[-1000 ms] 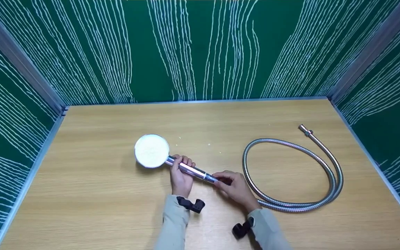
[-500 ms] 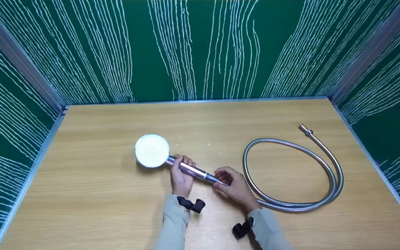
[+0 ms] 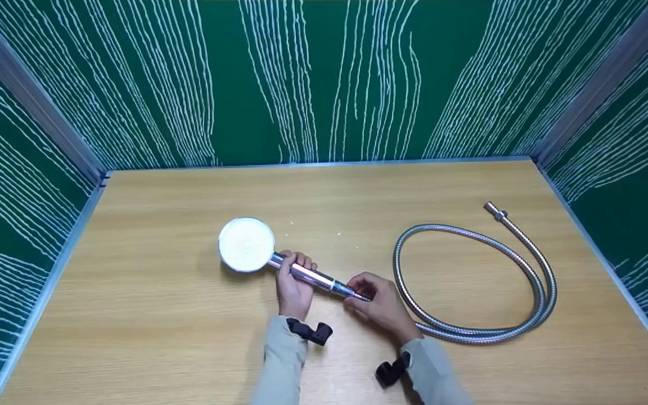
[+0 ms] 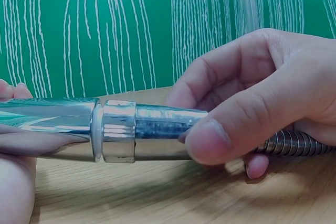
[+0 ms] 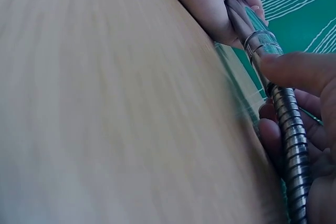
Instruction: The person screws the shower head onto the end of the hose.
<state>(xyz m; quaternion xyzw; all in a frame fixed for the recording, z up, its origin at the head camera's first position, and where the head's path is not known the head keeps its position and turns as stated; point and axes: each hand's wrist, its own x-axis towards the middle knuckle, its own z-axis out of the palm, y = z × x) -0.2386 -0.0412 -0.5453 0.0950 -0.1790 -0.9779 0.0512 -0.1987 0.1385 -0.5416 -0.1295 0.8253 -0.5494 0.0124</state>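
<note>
1. Fingers of the right hand (image 3: 383, 306) have spread slightly since the earliest head view, baring a short stretch of ribbed hose (image 3: 425, 227) between them, while the left hand (image 3: 295, 289) and the shower head (image 3: 246, 244) look unmoved
2. Left of the frame's centre, the shower head shows its pale round face, and its handle (image 3: 308, 275) slants down toward the lower middle
3. On that handle the left hand is clamped, fingers wrapped round and thumb laid across
4. At the lower middle, the right hand's thumb and fingers curl about the hose connector (image 4: 163, 124), thumb in front and a finger behind in the left wrist view; how hard they press, I cannot tell
5. Between handle and connector runs a thin pale ring (image 4: 98, 129); whether any thread there is fully seated cannot be seen
6. Coils of hose lie on the table (image 3: 161, 281) at the right of the frame, the free end (image 3: 490, 207) pointing to the upper right
7. Likely troubles, as I judge it: smooth chrome could slip under a light pinch; a tilted connector could bind or cross its thread; a weak left grip could let the handle turn along; the coil's stiffness could twist the joint askew
</note>
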